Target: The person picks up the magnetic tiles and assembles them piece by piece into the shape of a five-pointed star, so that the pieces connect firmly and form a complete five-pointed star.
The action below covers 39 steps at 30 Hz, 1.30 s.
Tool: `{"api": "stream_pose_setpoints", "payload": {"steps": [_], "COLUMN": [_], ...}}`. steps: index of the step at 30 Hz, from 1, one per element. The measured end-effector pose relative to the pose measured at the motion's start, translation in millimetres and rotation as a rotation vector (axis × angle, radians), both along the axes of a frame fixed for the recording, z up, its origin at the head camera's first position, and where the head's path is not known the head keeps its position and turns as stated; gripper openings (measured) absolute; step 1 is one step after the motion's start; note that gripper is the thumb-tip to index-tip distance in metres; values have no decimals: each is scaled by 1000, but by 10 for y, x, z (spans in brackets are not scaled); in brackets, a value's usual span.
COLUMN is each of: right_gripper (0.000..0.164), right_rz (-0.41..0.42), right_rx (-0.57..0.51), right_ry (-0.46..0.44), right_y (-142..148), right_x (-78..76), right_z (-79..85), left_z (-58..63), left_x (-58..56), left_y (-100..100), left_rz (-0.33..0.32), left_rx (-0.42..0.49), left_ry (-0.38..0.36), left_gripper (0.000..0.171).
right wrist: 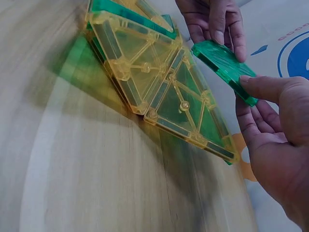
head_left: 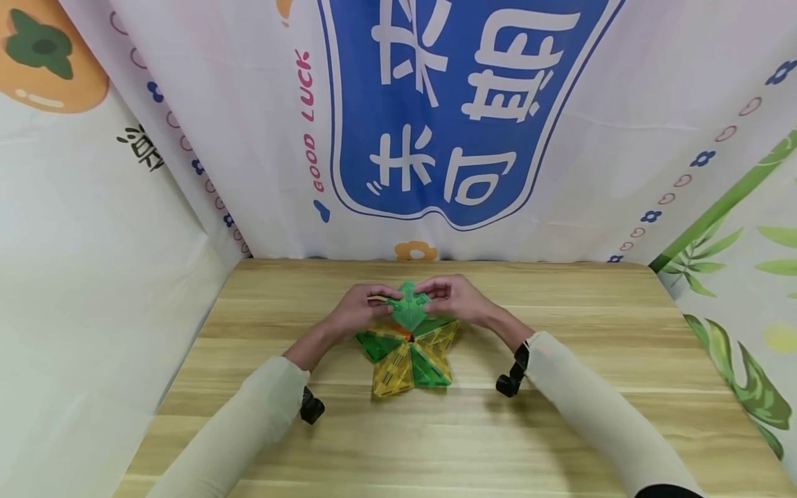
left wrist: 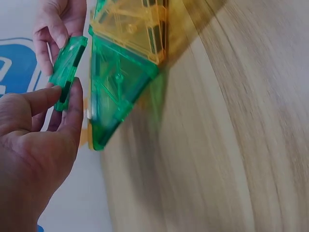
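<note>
Between both hands is a small green translucent magnetic tile (head_left: 409, 309), held up at the far side of a star-shaped build of green and yellow magnetic tiles (head_left: 392, 373). My left hand (head_left: 360, 309) pinches the tile's left edge between thumb and fingers. On the opposite edge, my right hand (head_left: 462, 299) grips it the same way. The left wrist view shows the green tile (left wrist: 67, 67) tilted, its thick edge facing the camera. In the right wrist view, yellow-framed triangular tiles (right wrist: 145, 67) of the build lean together, raised off the wood.
A wood-grain table (head_left: 261, 311) lies under the build. Behind it hangs a white printed cloth (head_left: 268, 173) with a blue panel, and similar cloth lines both sides. Black wrist cameras (head_left: 507, 385) sit on both wrists.
</note>
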State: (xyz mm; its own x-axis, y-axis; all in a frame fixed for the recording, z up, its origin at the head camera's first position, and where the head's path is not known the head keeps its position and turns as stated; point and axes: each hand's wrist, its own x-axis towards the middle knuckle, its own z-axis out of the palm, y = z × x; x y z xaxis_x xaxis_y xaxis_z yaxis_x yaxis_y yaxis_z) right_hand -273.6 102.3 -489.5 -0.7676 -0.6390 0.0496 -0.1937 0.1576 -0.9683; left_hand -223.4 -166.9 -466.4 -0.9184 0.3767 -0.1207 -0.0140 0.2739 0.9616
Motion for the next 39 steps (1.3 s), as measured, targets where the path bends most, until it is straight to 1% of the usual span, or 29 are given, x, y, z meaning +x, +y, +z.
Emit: {"api": "stream_pose_setpoints", "payload": {"steps": [5,10,13,17,21,23,25,28,31,33,35,37,39], "right_gripper": [36,39,39,38,37,37,36,33,30,29,28,29,29], "right_rz": [38,35,30,29,46,56,53,36,2,-26,-50,-69,-85], "right_rx": [26,43,40,56,83,82,80,71,92,114,138,152,171], "right_ry": [12,38,46,51,36,28,19,13,14,19,43,78,138], "right_y": [-57,-85,-98,-116,-128,-127,-119,-94,-29,38,124,219,330], "right_x": [-39,-68,-81,-79,-66,-60,-58,-52,-26,-2,26,60,99], "right_z": [-52,-104,-128,-162,-196,-207,-210,-201,-166,-132,-90,-39,6], "left_z": [-58,-134,-173,-229,-279,-291,-300,-287,-263,-237,-215,-192,-166], "left_x": [-24,-82,-112,-132,-121,-110,-102,-78,-35,13,69,136,212], "left_y": [-79,-134,-147,-141,-122,-120,-125,-158,-211,-259,-323,-403,-491], "left_rz": [-5,-15,-19,-28,-67,-83,-82,-52,-6,21,44,58,76], "left_rx": [-26,-33,-51,-98,-152,-162,-157,-162,-191,-212,-231,-237,-252], "left_ry": [-32,-65,-46,2,42,52,49,53,60,80,114,170,235], "left_gripper": [30,29,29,24,19,18,18,19,21,23,26,28,28]}}
